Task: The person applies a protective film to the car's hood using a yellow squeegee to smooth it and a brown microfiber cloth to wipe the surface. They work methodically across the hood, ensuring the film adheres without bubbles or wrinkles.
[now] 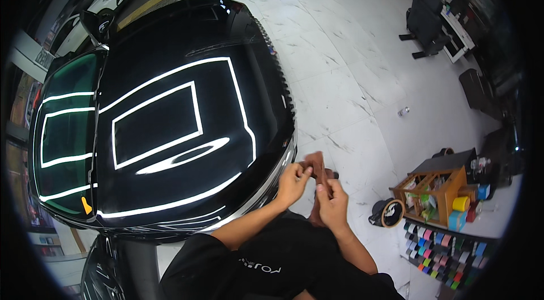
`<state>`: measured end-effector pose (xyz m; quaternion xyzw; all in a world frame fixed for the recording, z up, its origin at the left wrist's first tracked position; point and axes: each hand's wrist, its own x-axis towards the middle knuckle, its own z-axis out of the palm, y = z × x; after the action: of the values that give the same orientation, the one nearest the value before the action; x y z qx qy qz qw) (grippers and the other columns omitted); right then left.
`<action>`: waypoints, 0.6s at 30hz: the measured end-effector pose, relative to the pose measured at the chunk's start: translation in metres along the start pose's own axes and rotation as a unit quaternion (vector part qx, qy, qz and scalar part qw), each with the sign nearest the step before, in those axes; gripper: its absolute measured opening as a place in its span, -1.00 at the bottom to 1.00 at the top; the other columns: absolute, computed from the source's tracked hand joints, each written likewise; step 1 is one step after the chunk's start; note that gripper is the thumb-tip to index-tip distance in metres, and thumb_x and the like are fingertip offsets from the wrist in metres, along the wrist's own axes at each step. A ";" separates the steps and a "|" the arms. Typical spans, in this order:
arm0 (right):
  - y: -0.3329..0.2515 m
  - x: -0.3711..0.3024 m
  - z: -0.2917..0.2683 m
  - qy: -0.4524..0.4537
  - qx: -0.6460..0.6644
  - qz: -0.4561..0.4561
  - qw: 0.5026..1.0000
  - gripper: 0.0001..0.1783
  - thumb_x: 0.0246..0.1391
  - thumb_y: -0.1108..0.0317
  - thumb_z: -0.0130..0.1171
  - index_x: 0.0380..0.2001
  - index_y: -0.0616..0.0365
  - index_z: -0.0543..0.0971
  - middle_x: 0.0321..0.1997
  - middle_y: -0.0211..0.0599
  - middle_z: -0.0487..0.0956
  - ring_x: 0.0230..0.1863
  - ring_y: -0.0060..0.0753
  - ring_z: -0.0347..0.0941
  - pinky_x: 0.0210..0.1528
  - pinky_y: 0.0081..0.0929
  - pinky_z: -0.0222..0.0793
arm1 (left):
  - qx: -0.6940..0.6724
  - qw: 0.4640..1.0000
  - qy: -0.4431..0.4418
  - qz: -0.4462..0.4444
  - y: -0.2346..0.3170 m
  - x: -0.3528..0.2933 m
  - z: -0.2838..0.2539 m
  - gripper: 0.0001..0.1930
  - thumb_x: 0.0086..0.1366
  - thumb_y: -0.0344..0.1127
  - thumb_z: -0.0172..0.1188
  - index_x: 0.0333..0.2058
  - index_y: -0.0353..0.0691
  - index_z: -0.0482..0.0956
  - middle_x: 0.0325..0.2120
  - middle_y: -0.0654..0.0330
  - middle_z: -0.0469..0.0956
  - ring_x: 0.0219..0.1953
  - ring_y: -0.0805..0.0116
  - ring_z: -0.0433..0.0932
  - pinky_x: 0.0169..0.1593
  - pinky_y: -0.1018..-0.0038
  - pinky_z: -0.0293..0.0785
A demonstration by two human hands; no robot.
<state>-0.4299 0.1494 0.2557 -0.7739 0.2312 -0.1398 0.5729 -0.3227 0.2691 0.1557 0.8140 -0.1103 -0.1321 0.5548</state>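
A brown cloth (315, 163) is held up in front of my body, bunched and folded, with part of it hanging below my fingers. My left hand (291, 184) pinches its left side between thumb and fingers. On the right, my right hand (333, 202) is closed around the cloth's other side. Just left of both hands lies the glossy black hood (153, 113) of a car, mirroring bright light strips. Neither hand touches the car.
A wooden shelf cart (432, 189) stands at the right, beside a round black bin (387, 213) and a board of colour samples (445, 254). A can (403, 111) lies on the marbled floor (340, 84). An office chair (425, 22) is farther back; a white car (93, 14) is at far left.
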 end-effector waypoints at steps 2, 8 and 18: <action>-0.003 0.039 -0.004 -0.063 0.006 -0.043 0.997 -0.73 0.36 0.37 0.34 0.00 0.33 0.64 -0.22 0.02 0.71 -0.23 -0.11 0.70 -0.12 -0.26 0.58 | -0.315 0.916 -0.182 -0.172 -0.005 0.024 0.049 -0.73 0.54 -0.25 0.30 0.03 -0.33 0.64 -0.03 0.02 0.72 0.04 -0.01 0.70 0.12 0.22 0.63; 0.026 0.161 -0.062 -0.380 0.012 -0.128 0.916 -0.32 0.45 0.14 0.32 0.42 0.40 0.46 0.29 0.16 0.64 0.23 0.05 0.66 0.18 -0.26 0.60 | -0.599 0.671 -0.423 -0.111 0.040 0.098 0.089 -0.39 0.70 -0.11 -0.07 0.56 -0.27 0.22 0.48 0.01 0.38 0.52 0.07 0.38 0.50 0.16 0.41; 0.041 0.381 -0.088 -0.592 0.211 0.126 0.768 -0.53 0.60 0.26 0.13 0.41 0.29 0.49 0.19 -0.08 0.71 0.20 -0.25 0.67 0.26 -0.26 0.61 | -0.721 0.690 0.044 0.046 0.056 0.169 0.020 -0.43 0.73 -0.16 -0.13 0.55 -0.30 0.22 0.47 0.03 0.37 0.50 0.13 0.40 0.51 0.22 0.39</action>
<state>-0.1549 -0.1298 0.2254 -0.5267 -0.0938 0.3741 0.7575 -0.1719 0.1763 0.1854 0.1623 0.0060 -0.1098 0.9806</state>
